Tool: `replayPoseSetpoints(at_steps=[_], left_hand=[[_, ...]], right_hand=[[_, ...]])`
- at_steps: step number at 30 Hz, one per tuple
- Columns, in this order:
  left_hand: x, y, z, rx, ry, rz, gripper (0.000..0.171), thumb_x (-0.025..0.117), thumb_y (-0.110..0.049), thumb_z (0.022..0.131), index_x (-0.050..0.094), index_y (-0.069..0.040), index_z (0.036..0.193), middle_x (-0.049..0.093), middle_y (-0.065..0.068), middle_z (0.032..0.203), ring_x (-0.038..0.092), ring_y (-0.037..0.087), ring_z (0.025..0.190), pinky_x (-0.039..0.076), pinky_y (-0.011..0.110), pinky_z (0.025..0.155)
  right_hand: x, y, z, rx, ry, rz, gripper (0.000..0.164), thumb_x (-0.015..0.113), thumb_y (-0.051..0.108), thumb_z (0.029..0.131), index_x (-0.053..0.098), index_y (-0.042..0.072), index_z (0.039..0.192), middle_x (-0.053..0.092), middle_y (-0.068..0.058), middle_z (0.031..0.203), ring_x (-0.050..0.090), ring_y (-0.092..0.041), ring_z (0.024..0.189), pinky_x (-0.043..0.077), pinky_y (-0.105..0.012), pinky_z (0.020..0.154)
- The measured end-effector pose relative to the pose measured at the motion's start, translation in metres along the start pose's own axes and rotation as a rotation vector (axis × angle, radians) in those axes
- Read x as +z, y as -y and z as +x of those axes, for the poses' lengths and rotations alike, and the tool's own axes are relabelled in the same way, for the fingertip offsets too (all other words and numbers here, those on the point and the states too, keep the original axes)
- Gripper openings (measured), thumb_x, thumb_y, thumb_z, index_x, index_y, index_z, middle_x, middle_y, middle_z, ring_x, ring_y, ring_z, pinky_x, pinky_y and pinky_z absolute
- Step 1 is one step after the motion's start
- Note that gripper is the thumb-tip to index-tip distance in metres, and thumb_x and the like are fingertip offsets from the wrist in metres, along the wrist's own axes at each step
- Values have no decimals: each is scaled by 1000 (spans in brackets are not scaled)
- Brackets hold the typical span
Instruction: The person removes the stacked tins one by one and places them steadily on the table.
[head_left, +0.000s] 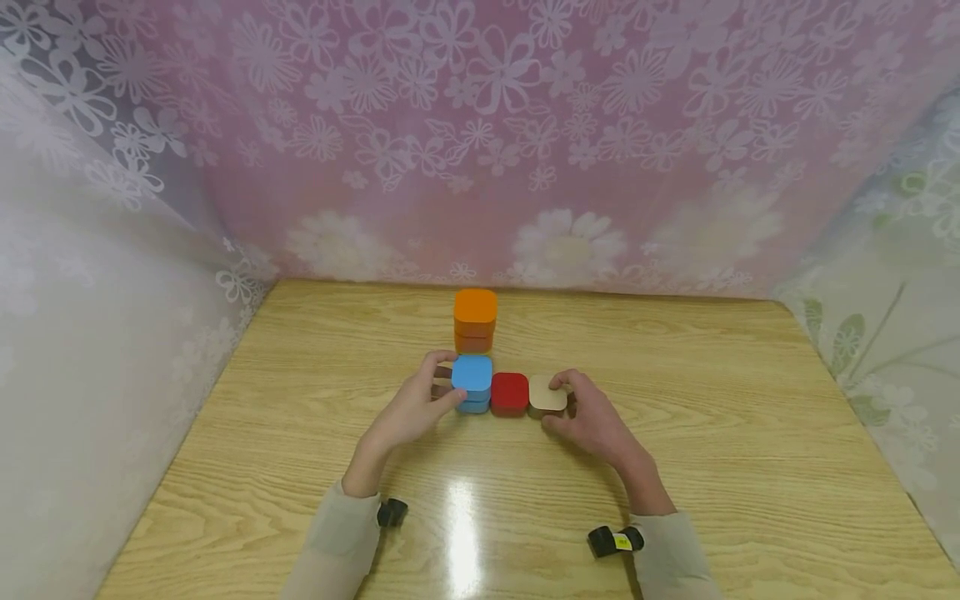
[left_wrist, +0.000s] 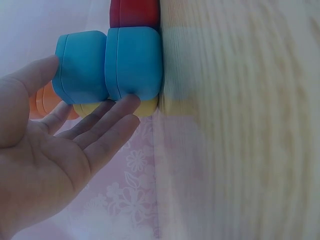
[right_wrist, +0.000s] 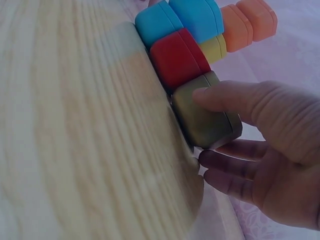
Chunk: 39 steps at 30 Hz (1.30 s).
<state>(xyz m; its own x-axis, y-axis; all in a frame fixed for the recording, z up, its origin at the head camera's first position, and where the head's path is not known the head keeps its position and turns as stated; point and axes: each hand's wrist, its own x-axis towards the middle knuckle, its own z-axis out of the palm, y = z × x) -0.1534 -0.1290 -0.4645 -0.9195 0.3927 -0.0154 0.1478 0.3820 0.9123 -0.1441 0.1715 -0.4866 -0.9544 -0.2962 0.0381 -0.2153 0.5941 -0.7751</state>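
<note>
Two rounded light-blue boxes stand stacked, the upper blue box over the lower one. My left hand holds the stack from its left side, thumb at the upper box's front and the other fingers reaching along the side and back. Beside the stack sits a red box, one level high. To its right is a beige box, which looks olive-brown in the right wrist view. My right hand grips this beige box from the right, thumb on its front face and index finger at the top's far edge.
Behind the blue boxes rises an orange stack, with a yellow box low beneath it. All stand on a wood-grain table. A pink floral cloth hangs along the back edge, and pale cloths line both sides.
</note>
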Motion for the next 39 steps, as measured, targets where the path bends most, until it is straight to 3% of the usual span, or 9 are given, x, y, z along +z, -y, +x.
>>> replayPoseSetpoints(at_steps=[5, 9, 15, 21, 29, 39], left_hand=[[0, -1, -1, -2, 1, 0, 55, 61, -20, 100, 33, -13, 147, 51, 21, 136, 63, 33, 111, 54, 45, 92], [0, -1, -1, -8, 5, -2, 55, 62, -21, 100, 33, -15, 147, 51, 19, 136, 63, 30, 111, 55, 44, 91], [0, -1, -1, 1, -4, -7, 57, 62, -21, 100, 32, -14, 148, 51, 19, 137, 63, 30, 112, 54, 45, 93], [2, 1, -1, -1, -13, 2, 62, 63, -21, 99, 30, -9, 149, 50, 18, 137, 62, 29, 113, 52, 44, 97], [2, 1, 0, -10, -1, 34, 65, 68, -19, 96, 33, -5, 149, 53, 16, 135, 62, 29, 113, 53, 44, 96], [5, 2, 3, -1, -2, 35, 64, 68, -14, 95, 33, -2, 148, 53, 18, 134, 63, 30, 113, 54, 43, 94]], right_hand=[[-2, 1, -2, 27, 14, 6, 61, 80, 8, 82, 46, 2, 132, 51, -18, 130, 58, -29, 102, 52, -42, 86], [-6, 7, -1, 30, -51, -2, 66, 80, 15, 84, 43, 4, 138, 48, -18, 138, 53, -34, 116, 48, -49, 95], [-5, 21, 5, -108, -178, 30, 56, 79, 12, 85, 49, 3, 132, 56, -17, 132, 54, -35, 115, 48, -51, 95], [9, 44, 14, -210, -110, 12, 51, 79, 11, 85, 52, 2, 129, 58, -17, 127, 57, -34, 110, 51, -50, 91], [29, 63, 26, -214, -21, -53, 51, 80, 20, 86, 59, 11, 132, 56, -12, 128, 57, -33, 112, 54, -48, 91], [44, 66, 32, -233, -38, -175, 47, 79, 26, 86, 64, 15, 129, 52, -17, 134, 53, -36, 119, 50, -52, 98]])
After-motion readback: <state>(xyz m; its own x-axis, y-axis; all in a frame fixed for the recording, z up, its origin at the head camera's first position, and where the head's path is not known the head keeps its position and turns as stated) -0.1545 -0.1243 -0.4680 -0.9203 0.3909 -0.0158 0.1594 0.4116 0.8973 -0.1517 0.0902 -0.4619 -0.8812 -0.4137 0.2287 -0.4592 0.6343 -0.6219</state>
